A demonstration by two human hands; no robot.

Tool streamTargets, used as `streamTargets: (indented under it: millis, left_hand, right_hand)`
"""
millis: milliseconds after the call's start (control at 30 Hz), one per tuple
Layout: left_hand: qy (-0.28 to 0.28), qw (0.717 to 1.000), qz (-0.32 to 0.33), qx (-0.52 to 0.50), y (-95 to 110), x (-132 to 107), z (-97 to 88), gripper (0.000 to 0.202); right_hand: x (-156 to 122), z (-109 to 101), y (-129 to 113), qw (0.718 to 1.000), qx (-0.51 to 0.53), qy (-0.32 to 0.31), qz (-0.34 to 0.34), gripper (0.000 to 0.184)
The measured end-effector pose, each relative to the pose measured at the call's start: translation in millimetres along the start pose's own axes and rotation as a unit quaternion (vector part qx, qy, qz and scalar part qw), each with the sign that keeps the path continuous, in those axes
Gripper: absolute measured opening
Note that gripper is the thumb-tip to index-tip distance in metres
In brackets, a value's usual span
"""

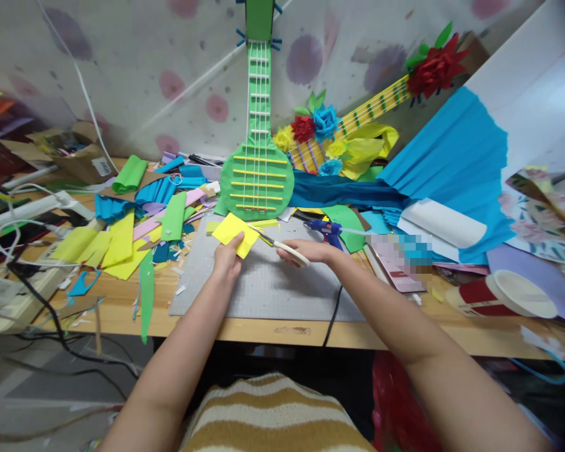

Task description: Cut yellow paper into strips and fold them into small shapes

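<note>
My left hand (229, 258) is closed on a piece of yellow paper (230, 231), thumb on top. In my right hand (306, 250) is a pair of scissors (297, 253) with white handles, and its blades reach to the right part of the yellow paper. Both hands are above a grey cutting mat (282, 295). Just behind them a green paper lute (258, 179) stands upright, with white strings and yellow strips across its round body. A blue glue gun (327, 231) lies to the right of my right hand.
Paper scraps (122, 242) cover the left of the table, beside a power strip (32, 276) and cables. A yellow flowered instrument (358, 125) leans at the back right. Blue crepe paper (452, 150) and a paper cup (503, 295) are on the right.
</note>
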State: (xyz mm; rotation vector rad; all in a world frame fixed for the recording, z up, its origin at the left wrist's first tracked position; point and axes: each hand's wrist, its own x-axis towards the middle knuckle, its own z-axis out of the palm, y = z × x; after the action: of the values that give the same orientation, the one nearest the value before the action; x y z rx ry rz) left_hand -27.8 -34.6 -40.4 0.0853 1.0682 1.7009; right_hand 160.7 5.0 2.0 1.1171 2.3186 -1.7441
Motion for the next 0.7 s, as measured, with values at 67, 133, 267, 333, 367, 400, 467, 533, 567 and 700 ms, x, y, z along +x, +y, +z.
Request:
streamTargets:
  millis: [67, 133, 267, 333, 367, 400, 467, 533, 567, 700]
  left_hand:
    - [-0.008, 1.0, -0.002, 0.005, 0, -3, 0.7, 0.021]
    - [-0.012, 1.0, -0.005, 0.01, -1, -6, 1.8, 0.021]
    - [-0.016, 1.0, -0.019, 0.018, -7, -13, 5.2, 0.022]
    - [-0.02, 0.999, -0.025, 0.022, -11, -16, 6.8, 0.02]
    - [-0.023, 0.999, -0.026, 0.024, -12, -17, 7.3, 0.019]
    - [-0.025, 0.999, -0.026, 0.025, -14, -18, 7.8, 0.019]
    - [-0.024, 0.999, -0.028, 0.028, -17, -19, 8.3, 0.018]
    - [-0.018, 0.999, -0.032, 0.029, -18, -19, 8.5, 0.017]
    - [-0.015, 0.999, -0.035, 0.028, -18, -19, 8.6, 0.017]
    - [-0.014, 0.999, -0.043, 0.023, -19, -18, 9.8, 0.017]
  right_hand:
    - [-1, -1, 2, 1.0, 0.007, -0.022, -0.003, 0.042]
    - [-1, -1, 3, 0.999, 0.024, -0.039, -0.011, 0.04]
    - [1, -1, 2, 0.998, 0.046, -0.041, -0.027, 0.038]
    - [1, 0, 1, 0.998, 0.049, -0.032, -0.029, 0.04]
    - [2, 0, 1, 0.998, 0.048, -0.026, -0.026, 0.041]
    - [2, 0, 1, 0.999, 0.044, -0.02, -0.021, 0.041]
    - [3, 0, 1, 0.999, 0.03, -0.007, -0.013, 0.043]
    - [3, 0, 2, 1.0, 0.013, 0.006, -0.012, 0.043]
    - [4, -1, 3, 1.0, 0.008, 0.012, -0.012, 0.043]
    - [6, -2, 7, 0.999, 0.018, 0.03, -0.003, 0.046]
